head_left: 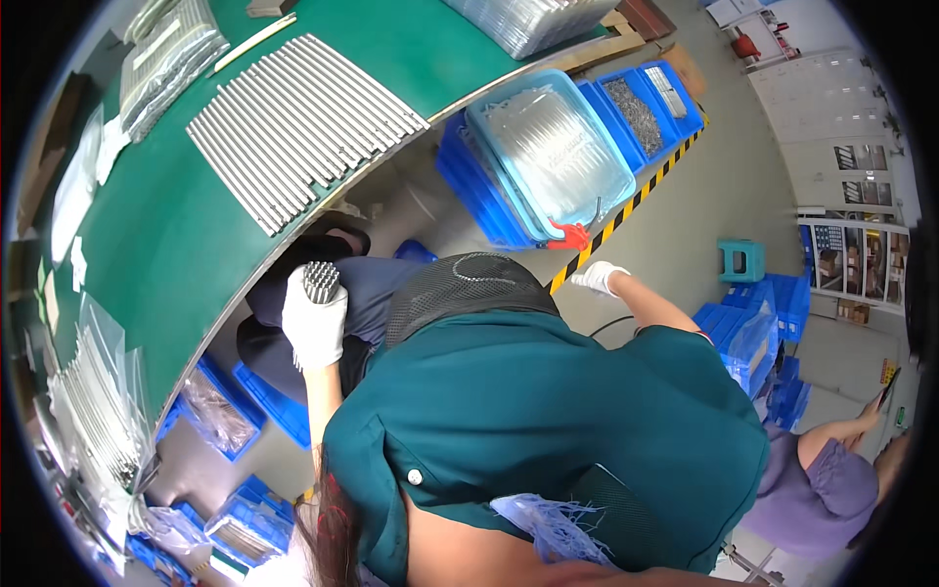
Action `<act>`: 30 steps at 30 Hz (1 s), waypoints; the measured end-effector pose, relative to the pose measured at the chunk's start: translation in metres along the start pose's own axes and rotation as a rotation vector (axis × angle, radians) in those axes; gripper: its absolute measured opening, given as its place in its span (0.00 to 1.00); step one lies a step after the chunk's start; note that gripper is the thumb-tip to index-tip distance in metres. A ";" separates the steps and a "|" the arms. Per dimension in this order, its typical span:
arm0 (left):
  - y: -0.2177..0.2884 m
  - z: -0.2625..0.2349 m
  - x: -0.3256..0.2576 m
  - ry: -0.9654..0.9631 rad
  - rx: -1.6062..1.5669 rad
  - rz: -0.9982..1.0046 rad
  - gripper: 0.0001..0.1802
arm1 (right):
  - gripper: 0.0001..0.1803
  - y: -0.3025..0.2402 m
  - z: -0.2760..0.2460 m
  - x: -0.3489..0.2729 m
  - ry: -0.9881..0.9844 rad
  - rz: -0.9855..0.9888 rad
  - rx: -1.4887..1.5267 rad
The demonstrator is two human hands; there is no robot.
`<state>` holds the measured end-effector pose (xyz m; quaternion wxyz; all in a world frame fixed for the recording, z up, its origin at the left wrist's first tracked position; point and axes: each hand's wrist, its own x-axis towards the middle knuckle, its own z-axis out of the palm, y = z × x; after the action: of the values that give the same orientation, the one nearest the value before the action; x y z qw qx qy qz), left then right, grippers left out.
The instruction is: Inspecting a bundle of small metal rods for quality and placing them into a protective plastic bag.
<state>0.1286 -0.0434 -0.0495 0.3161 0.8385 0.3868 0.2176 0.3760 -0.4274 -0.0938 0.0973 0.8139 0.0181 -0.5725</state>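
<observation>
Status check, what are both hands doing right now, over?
Left hand gloved, fingers shut on bundle of metal rods. Right hand gloved, reaching toward stacked blue bins; grip unclear. Nothing between them.

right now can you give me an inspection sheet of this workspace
surface: green table carrying a row of metal rods and bagged rods
job's things: bundle of rods, gripped upright
clutter: blue bins under the table; clear-lidded crate on stacked bins
grippers: left hand gloved, closed on the bundle; right hand gloved, reaching toward the floor, grip unclear
cables: dark cable on the floor
surroundings: hazard-striped floor line, teal stool, seated person
</observation>
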 end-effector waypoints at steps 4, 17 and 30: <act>-0.001 0.000 -0.005 0.020 -0.008 0.034 0.18 | 0.35 0.034 0.040 0.080 0.547 -0.234 0.626; -0.024 -0.002 -0.010 0.013 0.104 0.228 0.18 | 0.24 -0.010 0.037 -0.012 0.801 -0.183 0.457; -0.010 -0.020 -0.006 0.001 -0.114 0.050 0.20 | 0.22 -0.106 -0.074 -0.116 0.680 -1.294 1.102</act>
<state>0.1078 -0.0359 -0.0434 0.3577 0.8284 0.3529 0.2475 0.3900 -0.3006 0.0237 -0.6550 0.7012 0.2226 -0.1725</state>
